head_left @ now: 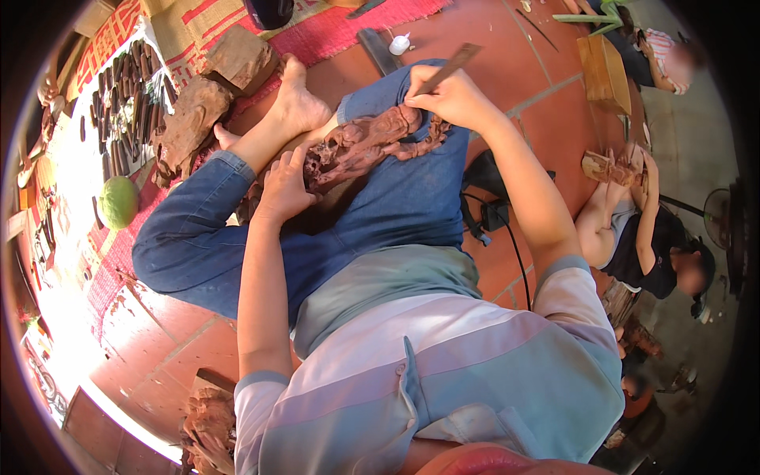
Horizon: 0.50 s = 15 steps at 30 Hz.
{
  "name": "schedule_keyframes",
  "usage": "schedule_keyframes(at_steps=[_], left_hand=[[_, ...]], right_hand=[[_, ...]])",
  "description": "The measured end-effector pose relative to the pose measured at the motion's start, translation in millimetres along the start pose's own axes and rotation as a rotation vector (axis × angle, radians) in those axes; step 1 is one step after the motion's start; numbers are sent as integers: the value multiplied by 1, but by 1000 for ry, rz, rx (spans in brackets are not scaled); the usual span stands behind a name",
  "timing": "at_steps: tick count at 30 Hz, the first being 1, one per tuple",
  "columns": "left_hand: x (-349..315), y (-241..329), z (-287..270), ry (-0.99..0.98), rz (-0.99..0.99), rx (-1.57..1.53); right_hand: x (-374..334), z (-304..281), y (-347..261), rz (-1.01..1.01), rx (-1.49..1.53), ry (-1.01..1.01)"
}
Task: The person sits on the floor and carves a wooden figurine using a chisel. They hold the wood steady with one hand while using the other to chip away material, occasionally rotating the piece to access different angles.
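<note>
One carving [360,146], one chisel [446,70], two hands

Person sits cross-legged on red tile floor [182,332], jeans, bare foot [297,99] up near a red mat [340,32]. Wood carving [360,146] lies across the lap, reddish-brown, rough. Left hand [283,188] grips the carving's lower end. Right hand [451,96] pinches a chisel [447,67], blade end down at the carving's upper end, handle angled up-right. Two wood blocks [210,99] lie just beside the foot on the mat. Row of carving tools [131,99] laid out on a cloth at left, green round ball [119,202] below them. Another person [657,245] sits at right holding a small carving [609,168]. Wooden box [606,71] top right
</note>
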<state>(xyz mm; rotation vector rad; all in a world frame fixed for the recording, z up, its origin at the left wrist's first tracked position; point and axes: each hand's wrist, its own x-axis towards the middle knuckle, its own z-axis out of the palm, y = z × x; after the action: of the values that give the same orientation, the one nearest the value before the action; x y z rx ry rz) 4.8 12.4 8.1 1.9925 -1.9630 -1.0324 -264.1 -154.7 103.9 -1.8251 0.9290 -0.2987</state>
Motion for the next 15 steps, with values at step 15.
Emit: schedule_keyframes(at_steps=[15], left_hand=[[2, 0, 0, 26, 0, -10]], right_hand=[[-14, 18, 29, -128, -130, 20]])
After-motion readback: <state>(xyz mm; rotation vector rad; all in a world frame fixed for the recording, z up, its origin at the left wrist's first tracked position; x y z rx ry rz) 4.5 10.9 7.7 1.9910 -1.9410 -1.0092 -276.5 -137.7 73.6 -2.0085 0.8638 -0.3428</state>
